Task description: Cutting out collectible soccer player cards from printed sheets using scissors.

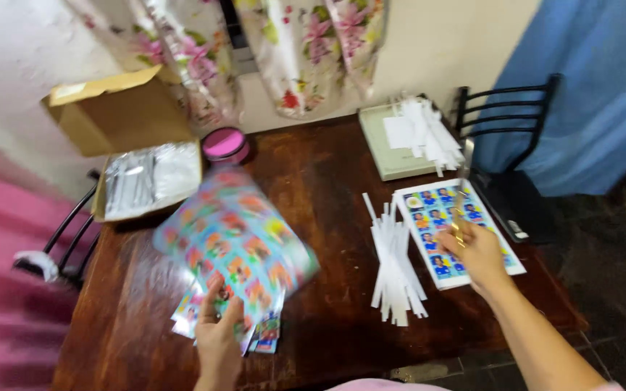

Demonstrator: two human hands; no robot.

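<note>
Left hand [219, 340] grips a blurred sticker sheet [237, 250] above the counter [327, 181]; right hand [472, 250], apparently holding scissors [461, 199], rests on another sheet [429, 239] far right.

Open brown cardboard box [114, 108] at the table's far left corner, flap up – beside it a shallow box of silvery plastic-wrapped packets [150, 179]. Round pink-lidded tub [225, 145] just right of those. Flat pale green box [393, 148] at far right – white paper strips on top. No signs or screens in view.
</note>
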